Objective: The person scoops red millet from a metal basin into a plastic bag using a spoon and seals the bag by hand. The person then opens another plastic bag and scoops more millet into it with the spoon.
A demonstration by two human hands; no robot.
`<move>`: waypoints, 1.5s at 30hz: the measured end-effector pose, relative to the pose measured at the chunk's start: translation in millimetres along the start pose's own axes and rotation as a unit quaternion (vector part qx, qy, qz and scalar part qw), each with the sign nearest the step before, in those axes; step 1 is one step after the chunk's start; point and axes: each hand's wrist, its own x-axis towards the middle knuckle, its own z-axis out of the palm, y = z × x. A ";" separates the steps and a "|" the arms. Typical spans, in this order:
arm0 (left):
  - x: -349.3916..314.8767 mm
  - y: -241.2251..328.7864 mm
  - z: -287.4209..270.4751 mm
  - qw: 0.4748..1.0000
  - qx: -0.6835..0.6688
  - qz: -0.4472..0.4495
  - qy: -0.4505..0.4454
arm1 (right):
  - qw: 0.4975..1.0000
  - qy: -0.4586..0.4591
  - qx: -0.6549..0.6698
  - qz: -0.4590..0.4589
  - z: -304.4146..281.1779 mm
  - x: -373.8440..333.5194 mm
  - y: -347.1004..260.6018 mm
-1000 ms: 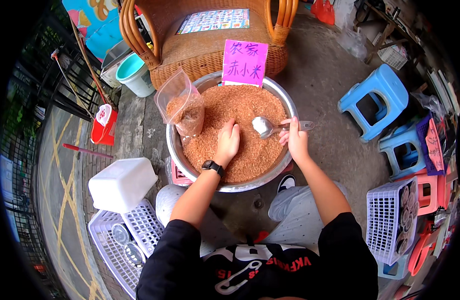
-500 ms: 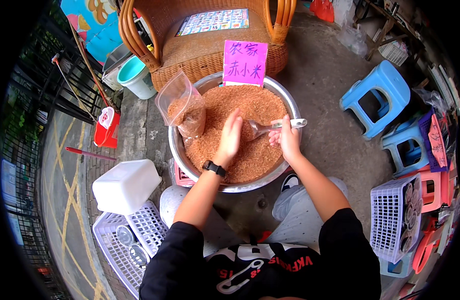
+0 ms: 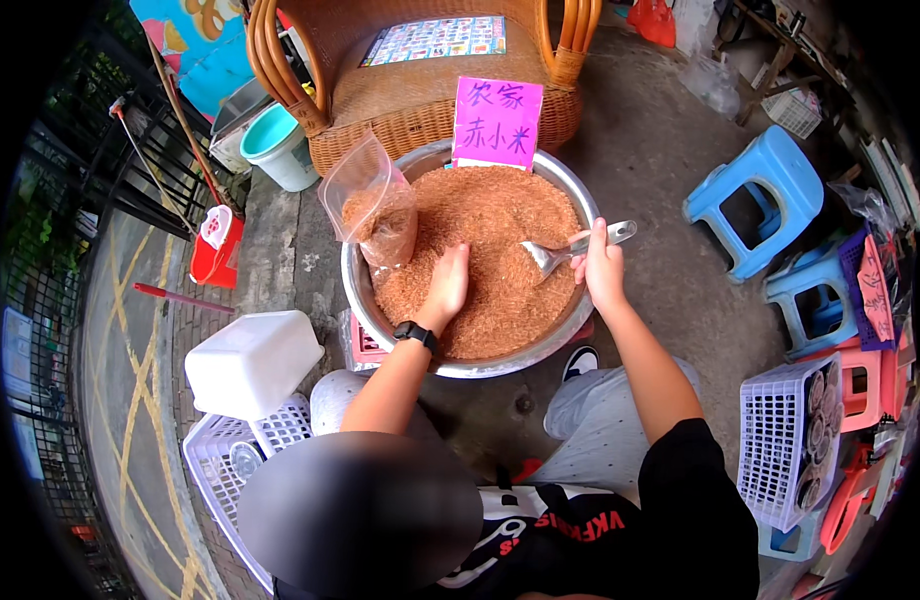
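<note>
A wide metal basin (image 3: 354,290) holds a broad heap of reddish-brown grain (image 3: 490,215). Near its right rim, my right hand (image 3: 604,268) is closed around the handle of a scoop (image 3: 548,260), whose blade points left and rests at the grain's surface. My left hand (image 3: 448,284), with a black watch on the wrist, is edge-down on the grain left of the scoop, its fingers stretched out and holding nothing. A clear plastic bag (image 3: 385,215), partly filled with the same grain, stands open at the basin's left side.
Behind the basin are a pink card (image 3: 497,122) and a wicker chair (image 3: 380,108). Blue stools (image 3: 760,190) and a lilac crate (image 3: 778,440) stand right. A white tub (image 3: 250,362), another crate (image 3: 212,455) and a red bucket (image 3: 216,255) lie left. A blurred grey patch hides the lower left.
My right hand and the scoop have shifted right, away from my left hand. My left hand has moved slightly nearer to me and lower onto the grain. A blurred patch now covers my left upper arm.
</note>
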 end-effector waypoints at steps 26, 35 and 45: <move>-8.8 -13.0 -25.9 0.997 -0.042 -0.036 0.059 | 0.981 -0.014 0.170 0.095 43.7 3.2 0.6; -36.0 -1.2 -30.6 0.989 0.146 0.035 0.016 | 0.997 0.005 0.047 0.059 23.4 -4.6 7.7; -44.6 20.7 -5.4 0.999 0.037 0.016 0.011 | 0.990 -0.094 0.048 0.092 35.3 -21.8 12.8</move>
